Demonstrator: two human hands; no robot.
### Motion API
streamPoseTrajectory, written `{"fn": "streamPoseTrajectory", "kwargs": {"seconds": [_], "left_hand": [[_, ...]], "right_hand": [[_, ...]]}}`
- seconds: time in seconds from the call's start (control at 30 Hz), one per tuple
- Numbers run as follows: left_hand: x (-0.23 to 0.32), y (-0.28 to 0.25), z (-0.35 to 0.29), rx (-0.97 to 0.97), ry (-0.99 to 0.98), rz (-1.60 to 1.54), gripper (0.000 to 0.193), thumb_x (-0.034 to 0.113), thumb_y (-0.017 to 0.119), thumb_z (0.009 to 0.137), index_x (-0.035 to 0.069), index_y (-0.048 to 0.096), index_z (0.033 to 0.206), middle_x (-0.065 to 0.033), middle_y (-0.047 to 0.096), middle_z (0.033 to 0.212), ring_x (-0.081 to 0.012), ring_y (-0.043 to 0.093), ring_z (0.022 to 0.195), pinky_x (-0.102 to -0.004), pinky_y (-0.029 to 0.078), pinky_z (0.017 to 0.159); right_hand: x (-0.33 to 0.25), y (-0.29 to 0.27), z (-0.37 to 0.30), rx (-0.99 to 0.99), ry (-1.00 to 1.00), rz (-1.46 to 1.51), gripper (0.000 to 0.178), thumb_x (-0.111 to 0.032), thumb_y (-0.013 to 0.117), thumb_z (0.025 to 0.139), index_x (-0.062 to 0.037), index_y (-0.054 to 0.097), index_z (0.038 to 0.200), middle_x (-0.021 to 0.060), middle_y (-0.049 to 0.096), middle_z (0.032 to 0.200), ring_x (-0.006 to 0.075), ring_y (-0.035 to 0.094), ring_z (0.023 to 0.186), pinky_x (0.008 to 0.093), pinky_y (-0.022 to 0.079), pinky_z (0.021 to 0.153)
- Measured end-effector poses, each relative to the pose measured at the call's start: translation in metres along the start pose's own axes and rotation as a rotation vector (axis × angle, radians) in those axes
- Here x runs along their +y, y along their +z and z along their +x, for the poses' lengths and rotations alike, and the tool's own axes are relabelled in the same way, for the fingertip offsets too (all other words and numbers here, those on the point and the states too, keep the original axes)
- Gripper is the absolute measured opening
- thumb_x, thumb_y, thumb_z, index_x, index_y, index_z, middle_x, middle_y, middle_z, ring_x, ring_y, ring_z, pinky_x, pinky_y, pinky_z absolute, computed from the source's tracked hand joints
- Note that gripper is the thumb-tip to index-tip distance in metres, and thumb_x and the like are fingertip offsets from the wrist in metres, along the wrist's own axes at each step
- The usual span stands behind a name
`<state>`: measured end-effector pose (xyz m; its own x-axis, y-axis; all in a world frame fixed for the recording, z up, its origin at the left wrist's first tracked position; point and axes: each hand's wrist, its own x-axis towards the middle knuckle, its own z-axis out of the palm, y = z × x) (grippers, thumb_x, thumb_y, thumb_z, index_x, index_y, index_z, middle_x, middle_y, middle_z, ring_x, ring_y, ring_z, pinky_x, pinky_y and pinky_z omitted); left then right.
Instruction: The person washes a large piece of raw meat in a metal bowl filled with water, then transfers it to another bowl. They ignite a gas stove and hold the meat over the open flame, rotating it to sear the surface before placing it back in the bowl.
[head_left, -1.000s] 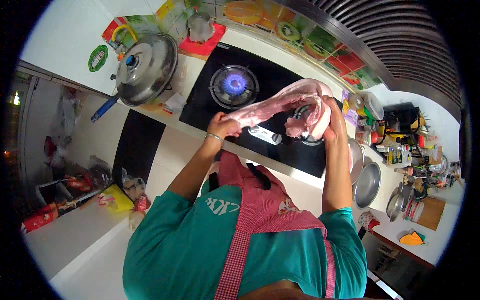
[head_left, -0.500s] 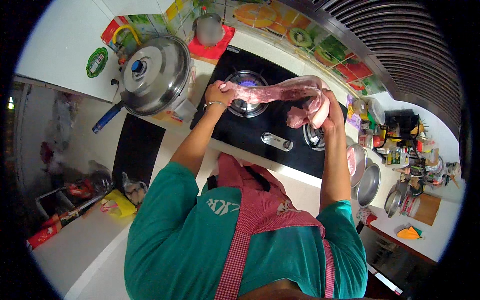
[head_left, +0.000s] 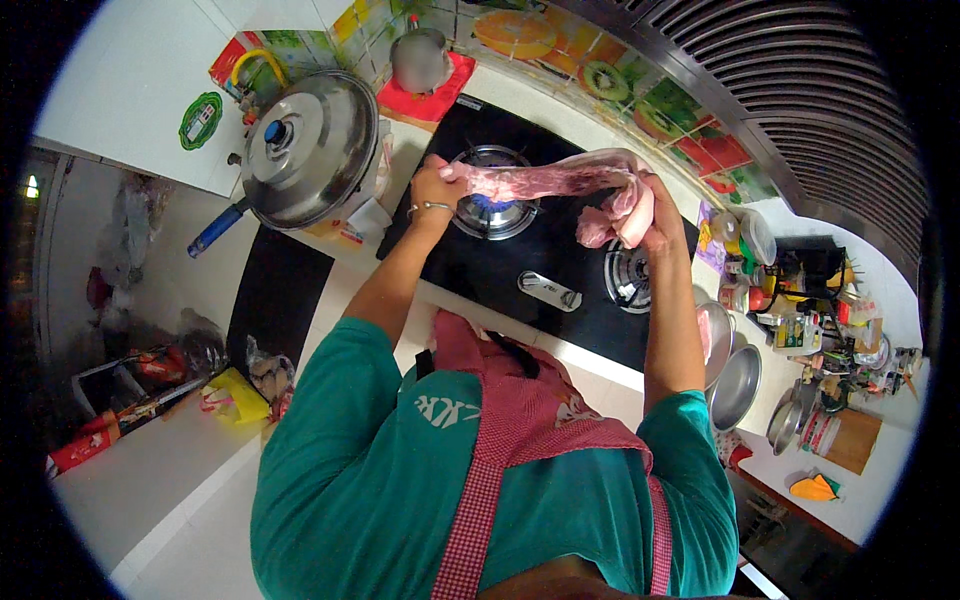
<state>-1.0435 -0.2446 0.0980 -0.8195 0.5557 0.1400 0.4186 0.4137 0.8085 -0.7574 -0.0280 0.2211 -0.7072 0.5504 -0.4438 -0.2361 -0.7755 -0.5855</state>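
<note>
Burner (head_left: 497, 218) lit near the stove's (head_left: 480, 265) left edge; I see left hand (head_left: 437, 188) and right hand (head_left: 663, 218) gripping meat (head_left: 560, 180), its visible surface apparently not yet seared.

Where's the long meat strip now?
Head view, upper centre: the meat strip spans from the left hand to the right hand, above the stove, its left part over the lit burner.

Pale letter-like marks (head_left: 447, 411) stand on the left chest of the green shirt (head_left: 345, 480), and a pale print (head_left: 575, 409) on the red apron (head_left: 545, 445). The black cooktop (head_left: 545, 245) has small dark marks on its silver control panel (head_left: 550, 291) and a tiny pale label (head_left: 471, 103) at its far left corner, too small to read.
</note>
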Motion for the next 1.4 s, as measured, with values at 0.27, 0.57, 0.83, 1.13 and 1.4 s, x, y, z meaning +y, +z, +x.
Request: {"fn": "streamPoseTrajectory", "kwargs": {"seconds": [0.27,0.57,0.83,1.13,1.4], "left_hand": [[-0.012,0.003,0.007,0.030,-0.098,0.045,0.044,0.028,0.081,0.055,0.003,0.060,0.085,-0.0173,0.067,0.077,-0.0317,0.066,0.072,-0.0391,0.052,0.067],[-0.004,-0.023,0.022,-0.104,-0.172,0.125,0.043,0.030,0.079,0.055,0.003,0.061,0.083,-0.0194,0.067,0.083,-0.0330,0.067,0.078,-0.0404,0.052,0.072],[-0.010,-0.026,0.028,-0.071,-0.184,0.125,0.045,0.031,0.079,0.056,0.002,0.062,0.086,-0.0189,0.068,0.083,-0.0327,0.067,0.081,-0.0395,0.052,0.074],[-0.005,-0.039,0.035,-0.089,-0.137,0.214,0.045,0.030,0.081,0.054,0.004,0.062,0.087,-0.0172,0.068,0.083,-0.0321,0.067,0.080,-0.0390,0.053,0.075],[-0.004,-0.054,0.037,-0.031,-0.098,0.211,0.048,0.031,0.083,0.052,0.006,0.062,0.086,-0.0143,0.068,0.082,-0.0281,0.067,0.077,-0.0381,0.053,0.072]], "right_hand": [[0.003,0.002,0.005,0.038,0.042,0.003,0.032,-0.025,0.053,0.090,-0.0004,0.057,0.110,0.0152,0.066,0.094,0.0297,0.065,0.078,0.0456,0.056,0.071],[0.012,-0.008,0.012,-0.016,0.121,0.054,0.033,-0.026,0.053,0.091,-0.0016,0.056,0.113,0.0161,0.066,0.097,0.0319,0.065,0.079,0.0474,0.056,0.072],[0.015,-0.006,0.013,-0.087,0.174,0.075,0.035,-0.026,0.050,0.093,-0.0006,0.055,0.117,0.0167,0.065,0.101,0.0319,0.065,0.083,0.0470,0.056,0.075],[0.024,-0.019,0.016,-0.063,0.178,0.113,0.032,-0.024,0.052,0.092,0.0002,0.056,0.112,0.0155,0.066,0.098,0.0302,0.064,0.082,0.0455,0.056,0.075],[0.030,0.004,0.010,-0.130,0.243,0.121,0.033,-0.025,0.054,0.091,0.0009,0.056,0.112,0.0158,0.066,0.096,0.0302,0.065,0.082,0.0459,0.056,0.075]]}}
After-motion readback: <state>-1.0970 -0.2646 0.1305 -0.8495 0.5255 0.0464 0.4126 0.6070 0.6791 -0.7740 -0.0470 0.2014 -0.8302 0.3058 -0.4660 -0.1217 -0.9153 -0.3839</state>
